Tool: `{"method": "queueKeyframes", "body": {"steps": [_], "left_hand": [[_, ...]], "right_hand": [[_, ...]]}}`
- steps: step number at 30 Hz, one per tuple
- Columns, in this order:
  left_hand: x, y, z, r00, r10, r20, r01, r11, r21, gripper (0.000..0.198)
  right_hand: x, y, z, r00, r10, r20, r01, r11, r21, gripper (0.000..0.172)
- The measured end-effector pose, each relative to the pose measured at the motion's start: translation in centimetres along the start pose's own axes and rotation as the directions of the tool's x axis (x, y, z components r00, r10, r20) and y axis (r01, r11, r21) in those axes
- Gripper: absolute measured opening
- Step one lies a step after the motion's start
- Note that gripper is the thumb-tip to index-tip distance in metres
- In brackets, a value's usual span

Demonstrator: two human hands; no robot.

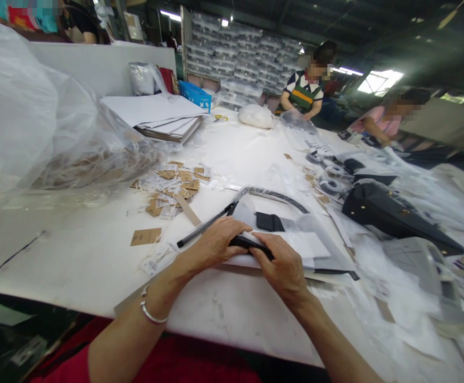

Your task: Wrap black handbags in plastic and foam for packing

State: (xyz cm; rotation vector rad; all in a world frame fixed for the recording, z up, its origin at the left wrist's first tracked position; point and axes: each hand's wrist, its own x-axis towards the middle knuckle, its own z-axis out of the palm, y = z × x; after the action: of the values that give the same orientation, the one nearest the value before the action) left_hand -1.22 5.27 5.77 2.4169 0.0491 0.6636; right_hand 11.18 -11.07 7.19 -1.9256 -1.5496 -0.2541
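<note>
My left hand [215, 243] and my right hand [283, 271] meet at the near edge of a flat white-wrapped bag [296, 242] on the white table [96, 260]. Both pinch a black strap end [251, 244] between fingers and thumbs. A black flap [270, 221] shows through the wrapping, and a wrapped black handle [272, 194] arches behind it. A thin black rod [204, 227] lies just left of my left hand. A silver bangle [152, 314] sits on my left wrist.
Brown paper tags [174, 189] lie scattered to the left, one tag [146, 236] alone nearer me. A large clear plastic bag [36, 133] fills the left side. A black handbag [391, 215] lies right. Stacked white sheets [164, 114] sit behind. Two people [306, 90] work at the far end.
</note>
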Motion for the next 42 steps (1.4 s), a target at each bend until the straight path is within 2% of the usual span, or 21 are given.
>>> {"method": "queueKeyframes", "body": {"steps": [8,14,19,21,24,28,34,42], "left_hand": [[-0.3,-1.0,-0.7,0.999,-0.009,0.037,0.011,0.998,-0.061,0.037],[-0.3,-0.9,0.1,0.999,-0.035,-0.041,0.036,0.999,0.025,0.032],[-0.4,-0.6,0.3,0.994,-0.040,-0.099,0.047,0.996,0.078,0.043],[-0.4,-0.5,0.2,0.991,-0.051,-0.127,0.065,0.992,0.109,0.046],[-0.3,-0.5,0.0,0.985,-0.075,-0.155,0.096,0.986,0.137,0.039],[-0.2,-0.4,-0.6,0.978,-0.100,-0.182,0.122,0.986,0.114,0.038],[0.0,0.2,-1.4,0.957,-0.188,-0.222,0.166,0.980,-0.112,0.030],[0.1,0.3,-0.1,0.891,-0.301,-0.340,0.225,0.943,-0.246,0.031]], "right_hand": [[0.1,0.2,-0.3,0.998,0.050,0.040,-0.052,0.998,0.031,0.023],[0.8,0.2,-1.3,0.973,0.165,0.162,-0.189,0.971,0.146,0.023],[1.1,-0.2,-1.4,0.964,0.183,0.193,-0.205,0.974,0.100,0.029],[0.9,-0.4,-1.1,0.974,0.157,0.165,-0.168,0.984,0.056,0.034],[0.5,-0.6,-0.5,0.991,0.081,0.107,-0.079,0.997,-0.017,0.039],[0.2,-0.4,-0.1,0.999,0.040,0.025,-0.039,0.998,-0.042,0.034],[0.3,0.2,-0.4,0.996,0.067,-0.057,-0.069,0.997,-0.020,0.028],[0.3,0.3,-0.3,0.994,0.033,-0.105,-0.038,0.998,-0.047,0.022]]}}
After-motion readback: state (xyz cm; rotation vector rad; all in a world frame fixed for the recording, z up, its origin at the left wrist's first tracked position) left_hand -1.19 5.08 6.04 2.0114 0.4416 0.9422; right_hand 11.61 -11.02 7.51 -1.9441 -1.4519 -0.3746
